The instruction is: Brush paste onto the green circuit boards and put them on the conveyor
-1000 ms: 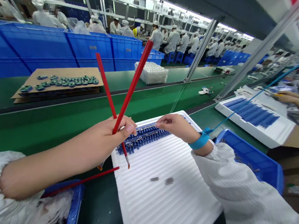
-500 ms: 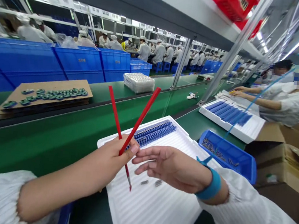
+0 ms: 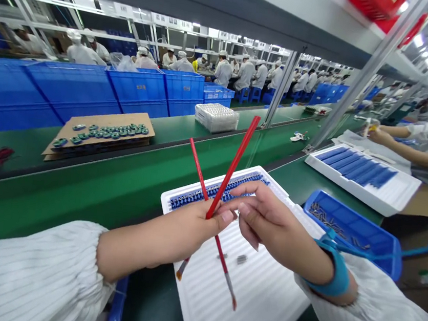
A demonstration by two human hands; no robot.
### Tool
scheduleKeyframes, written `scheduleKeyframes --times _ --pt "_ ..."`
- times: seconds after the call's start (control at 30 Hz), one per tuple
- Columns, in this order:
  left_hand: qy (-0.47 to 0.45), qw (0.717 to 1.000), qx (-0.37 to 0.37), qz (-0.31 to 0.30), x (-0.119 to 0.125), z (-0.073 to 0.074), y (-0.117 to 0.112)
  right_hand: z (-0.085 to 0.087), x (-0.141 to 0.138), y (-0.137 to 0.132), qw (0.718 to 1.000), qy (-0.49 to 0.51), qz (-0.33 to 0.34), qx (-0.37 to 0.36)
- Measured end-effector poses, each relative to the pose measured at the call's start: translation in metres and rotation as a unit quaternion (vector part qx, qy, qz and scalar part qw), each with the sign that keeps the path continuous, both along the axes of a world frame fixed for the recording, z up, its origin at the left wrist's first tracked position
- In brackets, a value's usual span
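Note:
Two red-handled paintbrushes (image 3: pixel 235 165) cross in my left hand (image 3: pixel 194 225), which is closed around them. Their handles point up, and the bristle ends hang below over the white tray (image 3: pixel 251 309). Right at the left fingertips, my right hand (image 3: pixel 272 221) has its thumb and fingers bent together; whatever lies between them is too small to make out. Under the hands, small blue parts (image 3: pixel 194 195) stand in rows at the tray's far end. Two small grey metal pieces, one of them this piece (image 3: pixel 241 259), lie on the ridged tray.
A blue bin (image 3: pixel 375 240) of small metal parts stands right of the tray. Beyond it is another white tray (image 3: pixel 398 199) with blue strips, near a co-worker's arms (image 3: pixel 420 148). Cardboard (image 3: pixel 62 135) with green ring-shaped parts and a clear plastic stack (image 3: pixel 216 118) lie across the green belt.
The view has swung left. My right hand's spread fingers have bent in to meet the left fingertips. The brushes have tilted, and a second bristle end now shows below the left hand.

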State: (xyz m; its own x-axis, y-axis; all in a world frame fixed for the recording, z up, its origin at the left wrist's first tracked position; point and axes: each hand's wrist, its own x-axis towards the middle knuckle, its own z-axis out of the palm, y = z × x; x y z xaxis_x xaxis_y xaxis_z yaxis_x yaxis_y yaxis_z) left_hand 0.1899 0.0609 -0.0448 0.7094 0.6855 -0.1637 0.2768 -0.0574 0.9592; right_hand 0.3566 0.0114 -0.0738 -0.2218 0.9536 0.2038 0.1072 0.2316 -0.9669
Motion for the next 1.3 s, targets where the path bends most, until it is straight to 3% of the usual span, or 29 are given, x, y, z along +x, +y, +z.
scheduleKeyframes --times 0.1,0.2,0.3,0.4,0.53,0.63,0.83,0.93,1.0,1.1,1.13,1.2,1.27,1.3 --pt "-0.022 0.997 -0.079 -0.01 0.002 -0.002 -0.004 0.002 -0.005 -0.005 0.988 -0.108 -0.018 0.106" --pt "-0.054 0.99 -0.131 0.007 0.003 -0.008 -0.005 0.004 -0.009 -0.009 0.949 -0.221 -0.036 0.222" --pt "-0.096 0.986 -0.133 0.018 0.004 -0.01 -0.006 0.001 -0.014 -0.011 0.919 -0.293 -0.079 0.251" --pt "-0.111 0.984 -0.139 0.024 0.005 -0.01 -0.005 -0.001 -0.019 -0.011 0.908 -0.304 -0.119 0.264" --pt "-0.162 0.97 -0.182 -0.005 0.003 -0.013 -0.003 0.001 -0.02 -0.009 0.935 -0.235 -0.118 0.24" --pt "-0.187 0.969 -0.163 -0.02 0.003 -0.018 -0.004 0.004 -0.019 -0.006 0.966 -0.153 -0.08 0.195" --pt "-0.132 0.983 -0.097 0.078 0.01 -0.021 -0.01 0.002 -0.023 -0.002 0.963 -0.139 -0.079 0.217" --pt "-0.145 0.982 -0.09 0.079 0.012 -0.02 -0.009 0.004 -0.023 -0.004 0.968 -0.122 -0.087 0.203" --pt "-0.139 0.983 -0.094 0.069 0.012 -0.018 -0.008 0.008 -0.019 -0.003 0.979 -0.074 -0.104 0.158" --pt "-0.107 0.986 -0.1 0.075 0.01 -0.015 -0.004 0.012 -0.009 0.004 0.985 0.139 -0.107 -0.003" --pt "-0.091 0.988 -0.092 0.085 0.009 -0.014 -0.002 0.012 -0.005 0.007 0.967 0.223 -0.096 -0.08" --pt "-0.054 0.991 -0.062 0.108 0.007 -0.012 0.001 0.009 0.003 0.012 0.904 0.347 -0.076 -0.239" --pt "-0.025 0.992 -0.043 0.115 0.005 -0.012 0.003 0.001 0.007 0.013 0.846 0.391 -0.074 -0.354" --pt "-0.015 0.993 -0.043 0.113 0.005 -0.012 0.005 -0.003 0.009 0.012 0.831 0.394 -0.079 -0.385"
